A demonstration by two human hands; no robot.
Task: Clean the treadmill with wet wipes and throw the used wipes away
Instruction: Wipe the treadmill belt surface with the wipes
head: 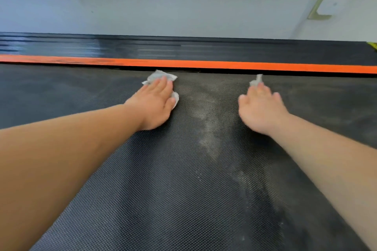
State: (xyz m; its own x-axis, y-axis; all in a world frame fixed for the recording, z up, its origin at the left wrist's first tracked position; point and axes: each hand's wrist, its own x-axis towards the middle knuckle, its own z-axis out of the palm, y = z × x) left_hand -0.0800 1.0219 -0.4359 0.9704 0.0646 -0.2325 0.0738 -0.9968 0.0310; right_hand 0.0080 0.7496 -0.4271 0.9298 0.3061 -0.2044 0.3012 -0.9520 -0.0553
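Bare forearms reach from the near edge out over the treadmill belt, one from the left and one from the right. The left hand lies flat with fingers straight and close together, pressing a crumpled grey wipe onto the belt; the wipe shows beyond the fingertips and at the thumb side. The right hand is also spread flat, fingers slightly apart, with a second wipe under its fingertips, only a small tuft sticking out on the far side. The hands are well apart, and neither curls round its wipe. Both wipes sit at the far edge of the belt, just beside the orange stripe. The belt's long axis runs left to right, parallel to the stripe and the black side rail beyond it. A pale dusty streak lies on the belt between the hands.
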